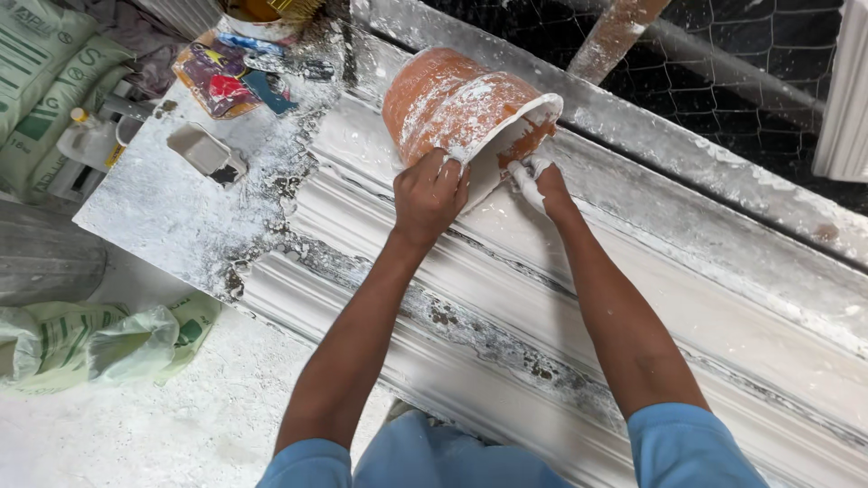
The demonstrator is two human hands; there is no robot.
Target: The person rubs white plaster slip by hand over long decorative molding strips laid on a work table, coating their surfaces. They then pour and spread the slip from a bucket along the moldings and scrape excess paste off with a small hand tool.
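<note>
Bucket: an orange plastic bucket, caked in white plaster, is tipped on its side over the far part of the long mould, mouth pointed toward the person and down to the right.
Left hand: the left hand is clamped over the near rim of the bucket, fingers curled round the edge, so the bucket is gripped and held tilted.
Right hand: the right hand is seen right at the bucket's mouth, fingers coated in wet white plaster and reaching just inside the lip. Whether anything is actually pinched in it can't be told, it's all smeared white.
Mould: a long white moulding form with stepped ridges is laid diagonally across the view, crusted with dried grey and black patches along its grooves.
Table: a plaster-dusted table is stuck out at the far left end of the mould.
On the table: a small grey rectangular tray is sat there, well apart from the hands, with a colourful smeared rag or wrapper further back.
Floor, left: crumpled green-and-white sacks are dumped on the white-dusted floor.
Far side: wire mesh is stretched behind the mould.
Sleeves: blue sleeves are worn on both arms.
</note>
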